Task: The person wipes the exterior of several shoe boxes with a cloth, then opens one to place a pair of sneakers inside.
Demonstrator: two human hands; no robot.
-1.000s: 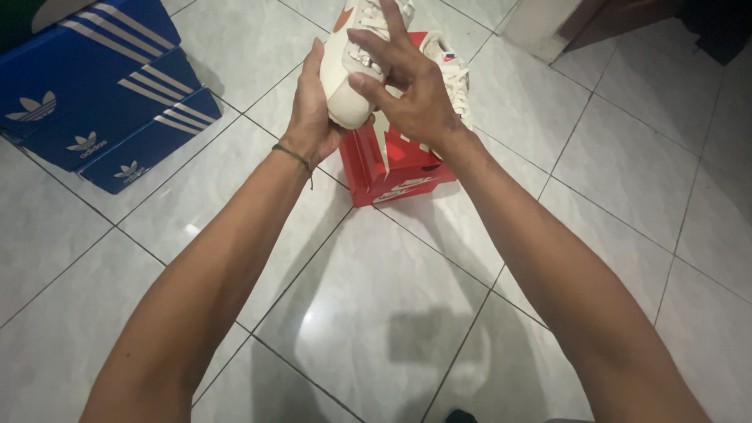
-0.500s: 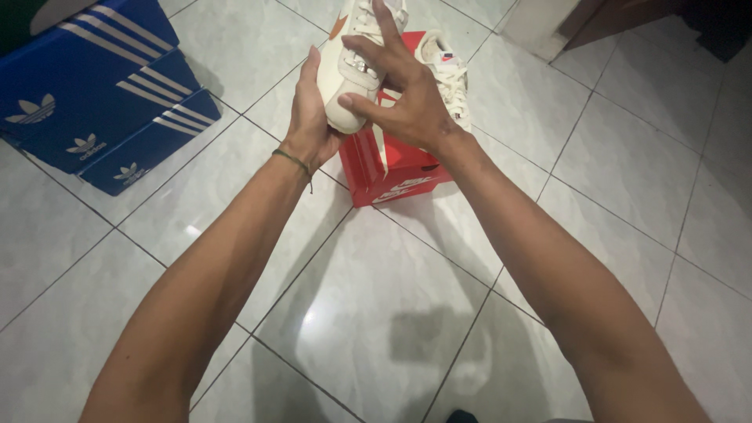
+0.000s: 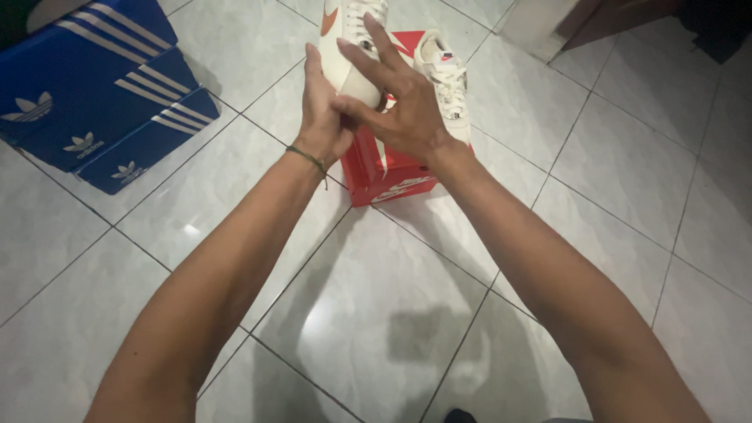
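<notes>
Two arms reach forward from the bottom of the view, nearly straight, and meet over a red box. Our left hand stands palm-in, thumb edge up, with a thin green cord round the wrist. Our right hand lies across from the other side, back toward us, fingers spread and pointing up and to the left. Between them we hold a cream shoe with an orange mark on its side; it stands heel end toward us, toe end away, and its far end runs off the top edge. The left hand is closed round the heel end from the left, palm against it. The right hand is wide open, its fingers laid flat over the laces and upper, thumb at the heel; it touches rather than clasps, so far as we can tell. A second cream shoe rests on the red box, just right of our right hand. The red box sits on pale floor tiles. Well to the left a stack of blue boxes with white stripes stands, apart from the red one. Open tile lies in front, below our arms, and to the right. A dark doorway corner shows at upper right.
</notes>
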